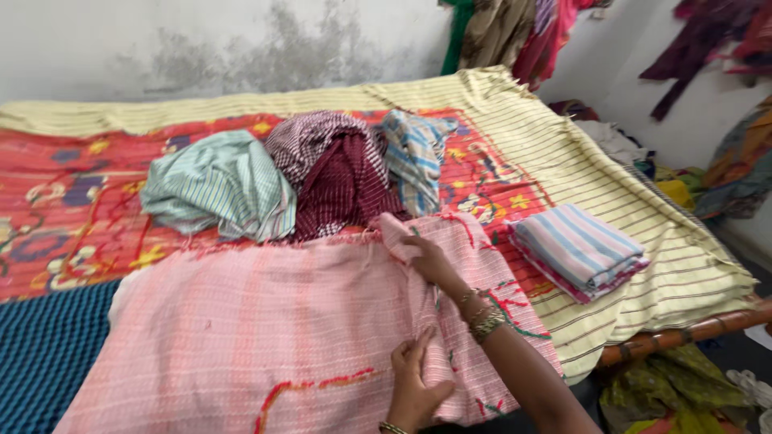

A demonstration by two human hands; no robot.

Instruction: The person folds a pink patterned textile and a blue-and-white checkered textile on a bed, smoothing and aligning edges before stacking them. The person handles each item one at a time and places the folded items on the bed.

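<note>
across the near half of the bed (563, 161), a pink woven cloth (265, 337) lies spread flat, its far fringe reaching the pile at mid-bed and its right side near the right edge; this flat lay keeps its edges within reach of both hands. beneath it, a red patterned cover (72, 193) and a yellow striped sheet (659, 265) carry everything. behind the cloth, three unfolded pieces sit bunched together: a green striped cloth (221, 185), a maroon checked cloth (338, 181) and a blue plaid cloth (414, 157), touching one another. near the right edge, a folded striped stack (579, 249) rests apart from the pile. the right hand (426, 257) pinches the pink cloth's far right corner, lifting a fold. the left hand (414, 386) rests on the near right part, fingers pressed together, thumb under a crease. the bed's left end, the hanging clothes (515, 32) and the floor heap are cut off; the left fingertips' hold is partly hidden.
</note>
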